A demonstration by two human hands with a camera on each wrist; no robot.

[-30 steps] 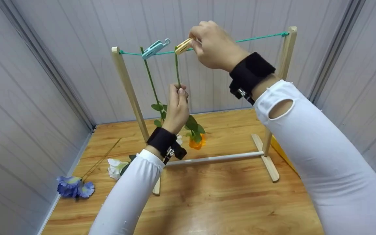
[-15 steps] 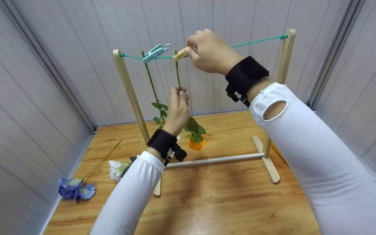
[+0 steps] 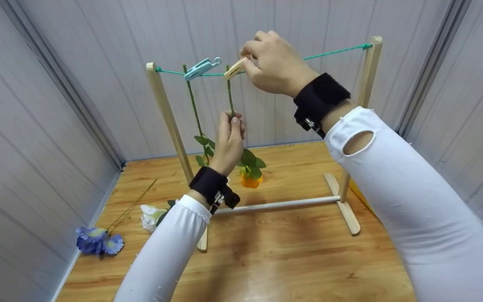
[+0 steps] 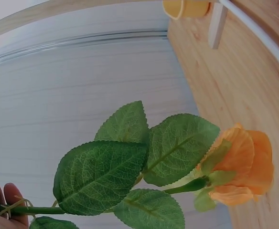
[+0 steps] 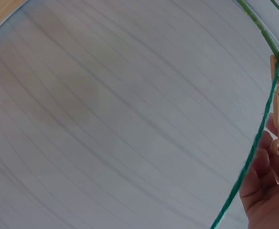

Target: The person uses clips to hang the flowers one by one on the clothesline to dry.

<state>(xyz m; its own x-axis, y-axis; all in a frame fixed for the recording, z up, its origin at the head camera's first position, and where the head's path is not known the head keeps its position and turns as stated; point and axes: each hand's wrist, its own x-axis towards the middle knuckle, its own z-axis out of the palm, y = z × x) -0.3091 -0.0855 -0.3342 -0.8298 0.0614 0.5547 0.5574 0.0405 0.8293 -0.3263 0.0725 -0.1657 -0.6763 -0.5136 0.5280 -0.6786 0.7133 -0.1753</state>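
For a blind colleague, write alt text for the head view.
A person's right hand pinches a yellow clothespin at a green string while the left hand holds an upside-down orange flower by its stem. Further left, a blue clothespin grips another stem; a blue-violet flower and a white flower lie on the table.

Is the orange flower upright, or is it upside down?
Upside down: its orange bloom is below the left hand, while the stem rises from that hand to the yellow clip.
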